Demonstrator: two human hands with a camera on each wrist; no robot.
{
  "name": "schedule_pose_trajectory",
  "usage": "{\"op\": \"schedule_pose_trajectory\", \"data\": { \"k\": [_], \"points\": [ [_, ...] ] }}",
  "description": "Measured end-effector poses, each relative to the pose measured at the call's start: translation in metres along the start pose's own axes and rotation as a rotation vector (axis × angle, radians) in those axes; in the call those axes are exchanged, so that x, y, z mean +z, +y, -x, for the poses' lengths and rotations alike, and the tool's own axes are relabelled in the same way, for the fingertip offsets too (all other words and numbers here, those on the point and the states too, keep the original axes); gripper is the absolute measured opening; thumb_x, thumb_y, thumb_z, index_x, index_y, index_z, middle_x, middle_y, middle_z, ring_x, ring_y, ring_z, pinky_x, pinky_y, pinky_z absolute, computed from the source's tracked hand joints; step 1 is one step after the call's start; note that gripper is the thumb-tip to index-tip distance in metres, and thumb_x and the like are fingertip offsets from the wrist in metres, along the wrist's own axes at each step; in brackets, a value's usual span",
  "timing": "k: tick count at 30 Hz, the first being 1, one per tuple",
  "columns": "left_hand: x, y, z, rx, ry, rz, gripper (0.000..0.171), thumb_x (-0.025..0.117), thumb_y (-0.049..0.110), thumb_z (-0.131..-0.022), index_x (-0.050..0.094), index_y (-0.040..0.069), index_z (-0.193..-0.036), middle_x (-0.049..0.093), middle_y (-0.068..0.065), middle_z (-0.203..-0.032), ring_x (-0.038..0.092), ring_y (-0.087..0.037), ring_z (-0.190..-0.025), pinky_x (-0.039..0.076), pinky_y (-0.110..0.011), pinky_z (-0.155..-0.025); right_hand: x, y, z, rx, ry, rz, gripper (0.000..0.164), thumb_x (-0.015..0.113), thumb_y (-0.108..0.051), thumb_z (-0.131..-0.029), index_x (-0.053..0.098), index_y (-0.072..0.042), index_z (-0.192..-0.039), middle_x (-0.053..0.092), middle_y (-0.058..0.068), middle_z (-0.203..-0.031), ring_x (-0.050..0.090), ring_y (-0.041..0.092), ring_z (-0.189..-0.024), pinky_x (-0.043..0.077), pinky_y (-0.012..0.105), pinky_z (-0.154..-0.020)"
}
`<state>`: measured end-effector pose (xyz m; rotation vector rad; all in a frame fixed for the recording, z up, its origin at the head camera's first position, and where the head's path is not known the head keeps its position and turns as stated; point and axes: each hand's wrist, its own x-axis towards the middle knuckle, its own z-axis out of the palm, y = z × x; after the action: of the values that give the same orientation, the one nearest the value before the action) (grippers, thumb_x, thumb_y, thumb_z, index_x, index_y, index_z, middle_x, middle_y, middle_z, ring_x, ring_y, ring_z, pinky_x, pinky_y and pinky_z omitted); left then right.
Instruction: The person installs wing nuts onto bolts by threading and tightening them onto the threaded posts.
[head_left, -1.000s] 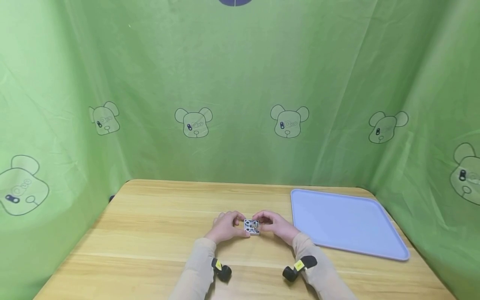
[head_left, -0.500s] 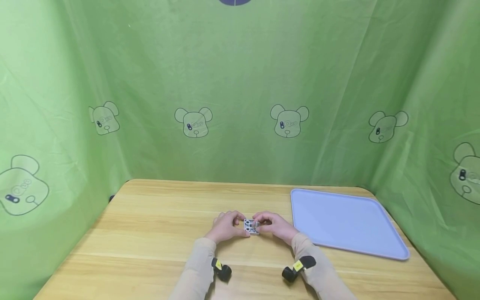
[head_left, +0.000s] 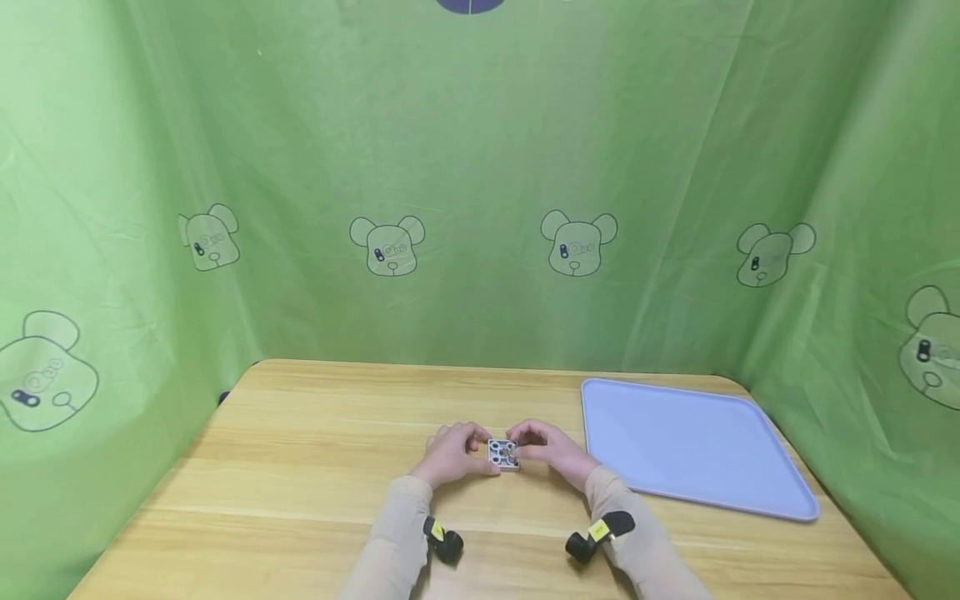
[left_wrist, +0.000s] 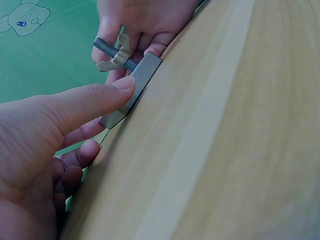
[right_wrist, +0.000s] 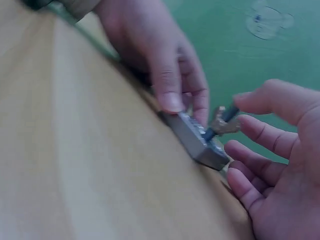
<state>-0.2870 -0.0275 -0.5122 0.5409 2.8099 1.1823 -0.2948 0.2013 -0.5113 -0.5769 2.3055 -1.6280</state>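
Observation:
My left hand [head_left: 450,455] pinches a small square metal block [left_wrist: 144,76] by its edges, thumb on the near side, low at the tabletop. In the head view several round holes show in the block's upper face. A threaded bolt [left_wrist: 104,46] stands out of the block, with a brass-coloured wing nut [left_wrist: 120,58] partway along it. At the block's right side, my right hand [head_left: 553,452] has its thumb and index finger around the bolt's free end and the wing nut. Its other fingers curl beside the block in the right wrist view.
A pale lilac tray [head_left: 693,442] lies to the right on the wooden table [head_left: 315,467]. Green curtains [head_left: 480,317] with bear-head prints stand behind and at both sides. Small black cameras [head_left: 447,546] are strapped to both wrists.
The thumb and fingers of my right hand have shifted slightly about the wing nut and now sit a little farther apart. The left hand and block have stayed in place.

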Motion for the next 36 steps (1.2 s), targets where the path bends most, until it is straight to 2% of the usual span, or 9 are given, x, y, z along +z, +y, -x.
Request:
{"op": "schedule_pose_trajectory", "data": {
  "k": [4, 8, 14, 22, 25, 31, 36],
  "points": [
    [-0.0004, -0.0001, 0.0004, -0.004, 0.001, 0.008, 0.052, 0.085, 0.043, -0.066, 0.067, 0.022, -0.110, 0.056, 0.008, -0.084, 0.043, -0.013, -0.080, 0.029, -0.034, -0.081, -0.0035, 0.0008, -0.0001, 0.027, -0.009, -0.080, 0.034, 0.058, -0.011, -0.087, 0.057, 0.004, -0.117, 0.055, 0.022, -0.131, 0.053, 0.015, -0.111, 0.037, 0.034, -0.097],
    [-0.0008, 0.0004, -0.0002, -0.006, 0.004, 0.008, 0.053, 0.085, 0.043, -0.066, 0.067, 0.021, -0.111, 0.057, 0.007, -0.086, 0.043, -0.013, -0.081, 0.029, -0.034, -0.082, -0.0049, 0.0000, 0.0002, 0.021, -0.018, -0.082, 0.033, 0.055, -0.009, -0.086, 0.056, 0.005, -0.116, 0.054, 0.023, -0.132, 0.053, 0.015, -0.110, 0.037, 0.034, -0.096],
    [-0.0006, 0.0009, 0.0002, -0.004, 0.002, -0.001, 0.053, 0.085, 0.043, -0.066, 0.067, 0.021, -0.111, 0.057, 0.005, -0.086, 0.043, -0.013, -0.081, 0.029, -0.034, -0.082, -0.0044, -0.0018, 0.0010, -0.028, -0.028, -0.050, 0.034, 0.060, -0.006, -0.086, 0.056, 0.007, -0.118, 0.056, 0.025, -0.126, 0.053, 0.017, -0.109, 0.038, 0.032, -0.097],
    [-0.0007, 0.0010, 0.0012, 0.001, -0.004, 0.003, 0.052, 0.085, 0.042, -0.067, 0.067, 0.021, -0.110, 0.057, 0.005, -0.086, 0.042, -0.013, -0.081, 0.028, -0.034, -0.082, -0.0002, -0.0027, 0.0020, -0.029, -0.043, -0.015, 0.038, 0.067, -0.007, -0.085, 0.060, 0.002, -0.122, 0.059, 0.024, -0.120, 0.053, 0.021, -0.106, 0.039, 0.031, -0.094],
    [-0.0004, 0.0006, 0.0005, -0.003, -0.004, 0.005, 0.052, 0.085, 0.043, -0.067, 0.067, 0.022, -0.110, 0.056, 0.006, -0.086, 0.042, -0.013, -0.081, 0.028, -0.034, -0.082, 0.0001, -0.0010, 0.0016, -0.035, -0.039, 0.000, 0.035, 0.068, -0.007, -0.085, 0.062, 0.002, -0.119, 0.059, 0.024, -0.122, 0.054, 0.020, -0.106, 0.039, 0.031, -0.094],
    [0.0000, -0.0007, -0.0003, -0.003, 0.000, 0.013, 0.051, 0.085, 0.043, -0.067, 0.067, 0.023, -0.110, 0.056, 0.007, -0.086, 0.042, -0.013, -0.081, 0.029, -0.034, -0.082, 0.0017, 0.0028, 0.0000, -0.038, -0.010, 0.060, 0.023, 0.072, -0.012, -0.084, 0.066, 0.000, -0.103, 0.059, 0.021, -0.128, 0.054, 0.020, -0.111, 0.039, 0.036, -0.097],
    [0.0005, -0.0017, -0.0004, -0.001, 0.003, 0.012, 0.052, 0.085, 0.044, -0.066, 0.067, 0.023, -0.110, 0.056, 0.007, -0.086, 0.043, -0.013, -0.081, 0.029, -0.034, -0.082, 0.0030, 0.0041, -0.0009, -0.029, 0.005, 0.069, 0.023, 0.073, -0.013, -0.083, 0.066, 0.001, -0.099, 0.059, 0.021, -0.127, 0.055, 0.018, -0.109, 0.040, 0.034, -0.095]
  ]
}}
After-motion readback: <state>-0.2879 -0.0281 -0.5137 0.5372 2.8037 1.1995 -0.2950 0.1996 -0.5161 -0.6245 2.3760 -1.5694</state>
